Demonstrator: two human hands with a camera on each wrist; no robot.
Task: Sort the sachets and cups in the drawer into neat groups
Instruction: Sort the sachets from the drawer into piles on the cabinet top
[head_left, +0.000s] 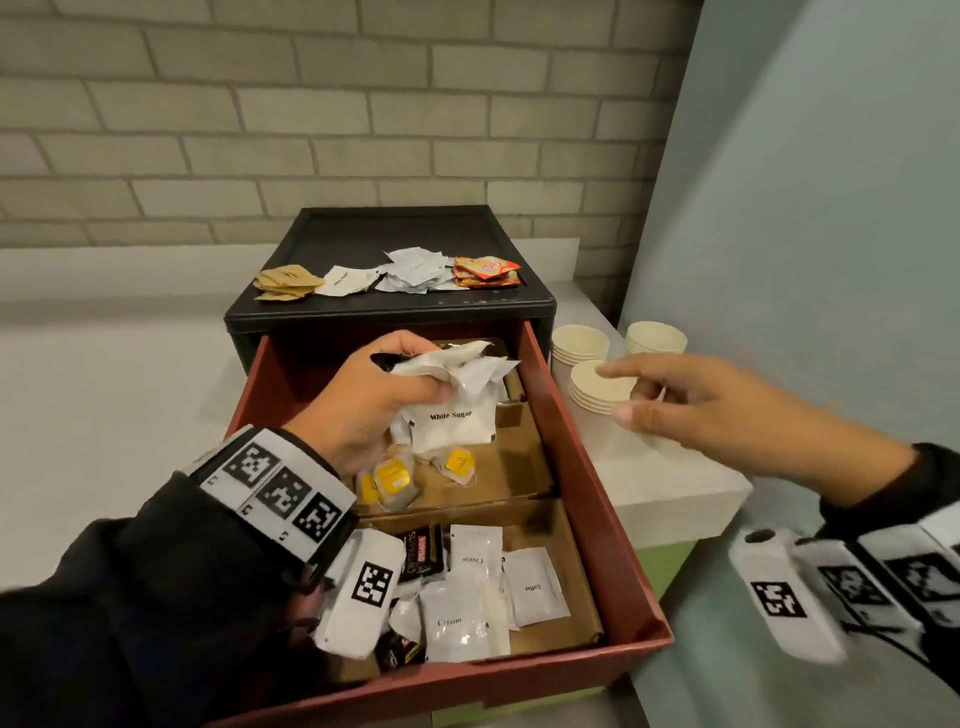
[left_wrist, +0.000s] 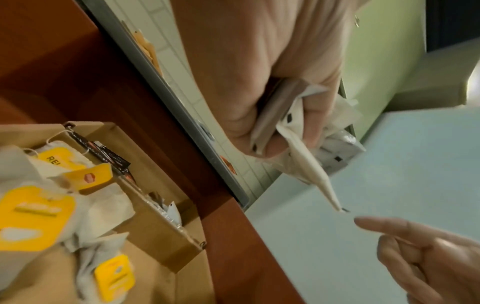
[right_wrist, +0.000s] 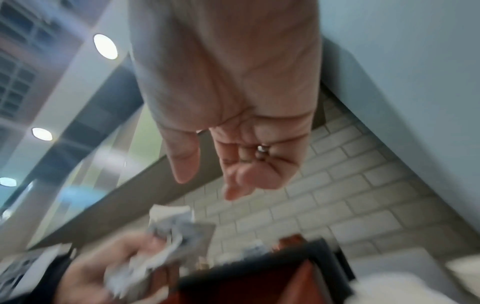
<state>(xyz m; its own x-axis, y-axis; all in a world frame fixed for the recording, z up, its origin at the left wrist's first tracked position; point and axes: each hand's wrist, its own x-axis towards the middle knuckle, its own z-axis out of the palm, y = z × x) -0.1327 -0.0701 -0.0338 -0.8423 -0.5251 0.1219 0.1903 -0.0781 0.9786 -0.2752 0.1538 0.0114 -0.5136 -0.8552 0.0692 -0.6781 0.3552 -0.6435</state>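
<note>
Roughly halfway I'd say: four sachet piles (head_left: 387, 276) sit sorted on the black cabinet top (head_left: 332, 234), cups (head_left: 597, 387) stacked on the worktop (head_left: 670, 478). Left hand (head_left: 374, 400) clutches a wad of white sugar sachets (head_left: 457, 395) over the drawer (head_left: 582, 467), right hand (head_left: 717, 410) empty, fingers loose. Tea bags (head_left: 395, 480) and cream/coffee packets (head_left: 467, 597) left inside

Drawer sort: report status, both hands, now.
Left hand grips a bunch of white sachets above the drawer. Right hand open, empty, over the cups on the counter. Four sachet piles on the cabinet top. Nothing blocking.
</note>
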